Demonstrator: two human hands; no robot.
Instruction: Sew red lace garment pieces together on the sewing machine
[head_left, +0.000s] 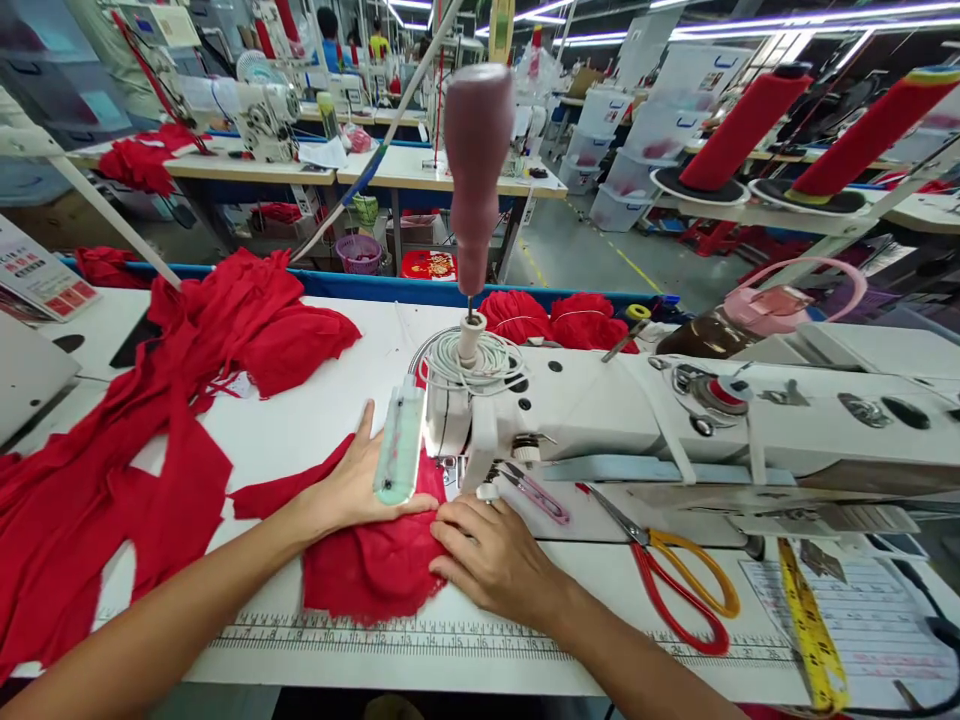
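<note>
Red fabric [364, 575] sits at needle end of sewing machine [592, 400], long axis approx. L–R, strip tip pointing L, frayed edge twd me. My L hand [356, 485] lies on it, fingers spread; R hand [491, 555] half-curled at its edge, can't tell if pinching.

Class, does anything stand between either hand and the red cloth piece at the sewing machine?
Nothing visible does: the left hand lies on the red cloth piece, and the right hand rests at its edge. A pale green plastic piece hides part of the left hand.
</note>
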